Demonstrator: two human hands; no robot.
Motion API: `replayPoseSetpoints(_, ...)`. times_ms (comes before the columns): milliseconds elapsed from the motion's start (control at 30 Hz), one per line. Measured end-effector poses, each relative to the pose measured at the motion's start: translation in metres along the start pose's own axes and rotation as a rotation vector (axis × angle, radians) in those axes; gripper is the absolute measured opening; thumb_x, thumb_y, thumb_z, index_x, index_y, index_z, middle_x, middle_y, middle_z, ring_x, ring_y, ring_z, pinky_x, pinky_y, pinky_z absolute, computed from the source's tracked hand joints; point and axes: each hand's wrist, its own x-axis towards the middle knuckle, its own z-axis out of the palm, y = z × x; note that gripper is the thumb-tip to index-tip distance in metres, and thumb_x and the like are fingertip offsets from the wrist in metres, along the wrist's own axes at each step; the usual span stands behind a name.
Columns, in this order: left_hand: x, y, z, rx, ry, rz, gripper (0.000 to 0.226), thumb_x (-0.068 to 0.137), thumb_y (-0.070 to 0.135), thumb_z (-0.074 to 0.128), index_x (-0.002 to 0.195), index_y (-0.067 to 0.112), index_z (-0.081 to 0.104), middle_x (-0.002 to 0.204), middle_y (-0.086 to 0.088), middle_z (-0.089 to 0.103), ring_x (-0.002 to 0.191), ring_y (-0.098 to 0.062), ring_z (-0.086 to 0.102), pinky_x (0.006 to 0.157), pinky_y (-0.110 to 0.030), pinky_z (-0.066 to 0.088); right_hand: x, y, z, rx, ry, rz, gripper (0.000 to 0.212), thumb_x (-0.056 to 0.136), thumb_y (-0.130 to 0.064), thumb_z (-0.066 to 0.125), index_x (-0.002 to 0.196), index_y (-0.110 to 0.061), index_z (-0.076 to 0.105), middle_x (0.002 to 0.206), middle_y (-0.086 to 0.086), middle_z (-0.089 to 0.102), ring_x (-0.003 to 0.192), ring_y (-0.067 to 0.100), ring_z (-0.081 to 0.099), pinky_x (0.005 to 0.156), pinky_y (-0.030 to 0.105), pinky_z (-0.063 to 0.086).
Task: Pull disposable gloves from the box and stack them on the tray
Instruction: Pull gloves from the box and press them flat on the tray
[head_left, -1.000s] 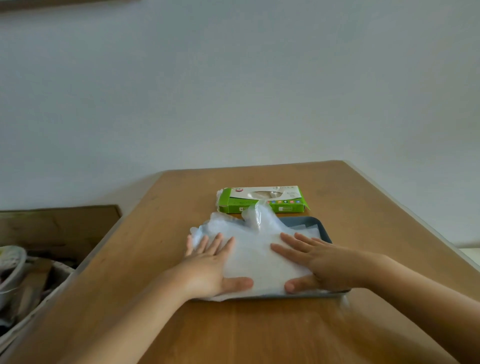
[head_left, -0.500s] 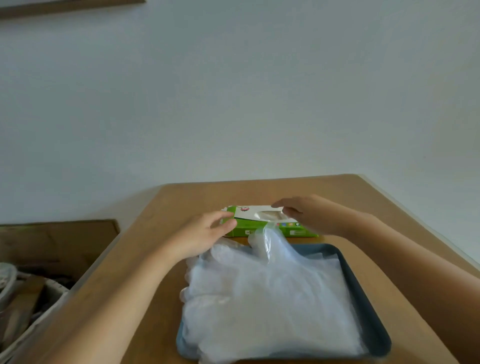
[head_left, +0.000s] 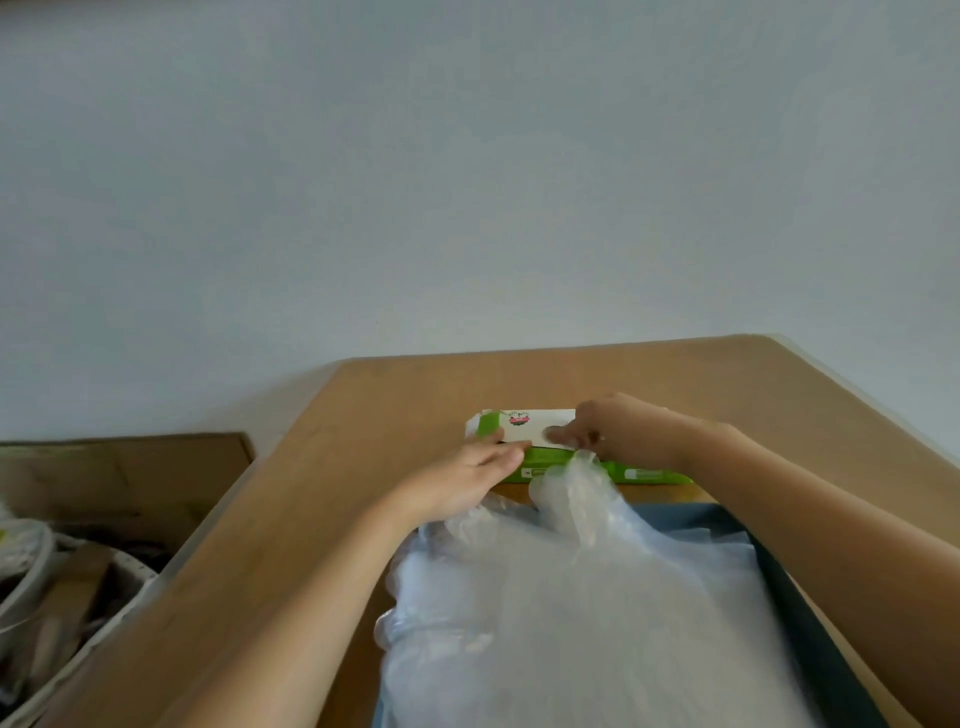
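A green and white glove box (head_left: 519, 427) lies on the wooden table just beyond the dark blue tray (head_left: 802, 603). A loose pile of clear plastic gloves (head_left: 571, 634) covers most of the tray, and one glove stands up at its far edge. My left hand (head_left: 462, 480) reaches over the pile, with straight fingers resting on the box's near left corner. My right hand (head_left: 610, 431) sits on top of the box. Its thumb and curled fingertips pinch a bit of clear glove at the opening, and the hand hides the opening itself.
The wooden table (head_left: 363, 467) ends at a pale wall behind the box. Left of the table and lower down are a cardboard box (head_left: 119, 483) and a bin of clutter (head_left: 47, 597). Bare tabletop lies left of the tray and beyond the glove box.
Both hands lifted off the glove pile and reached forward to the box. The left fingers now lie on its corner and the right fingers have closed at the opening. The view shifted closer.
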Motion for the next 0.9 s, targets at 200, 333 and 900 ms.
replayPoseSetpoints(200, 0.003, -0.005, 0.001, 0.002, -0.004, 0.009, 0.052, 0.095, 0.058, 0.026, 0.143, 0.041, 0.038, 0.159, 0.016, 0.006, 0.147, -0.005, -0.004, 0.121, -0.042, 0.001, 0.003, 0.009, 0.009, 0.158, 0.114, 0.012, 0.024, 0.091, -0.016, 0.059, 0.108, -0.025, 0.073, 0.071, -0.019, 0.048, 0.071, 0.003, 0.047, 0.059, 0.008, 0.031)
replayPoseSetpoints(333, 0.005, -0.009, 0.004, 0.000, 0.006, 0.035, 0.049, 0.097, 0.053, 0.028, 0.144, 0.040, 0.037, 0.160, 0.013, 0.006, 0.147, -0.007, -0.006, 0.120, -0.038, 0.000, 0.001, 0.010, 0.019, 0.234, 0.259, 0.040, 0.015, 0.088, -0.014, 0.062, 0.092, -0.019, 0.076, 0.078, -0.015, 0.058, 0.078, 0.009, 0.054, 0.067, 0.016, 0.038)
replayPoseSetpoints(900, 0.003, -0.009, 0.004, -0.017, -0.007, 0.015, 0.049, 0.097, 0.053, 0.027, 0.144, 0.043, 0.036, 0.159, 0.017, 0.007, 0.147, -0.005, -0.003, 0.121, -0.040, 0.001, -0.001, 0.009, 0.019, 0.395, 0.405, 0.149, 0.014, 0.091, -0.017, 0.059, 0.089, -0.015, 0.072, 0.068, -0.014, 0.055, 0.071, 0.010, 0.050, 0.055, 0.015, 0.033)
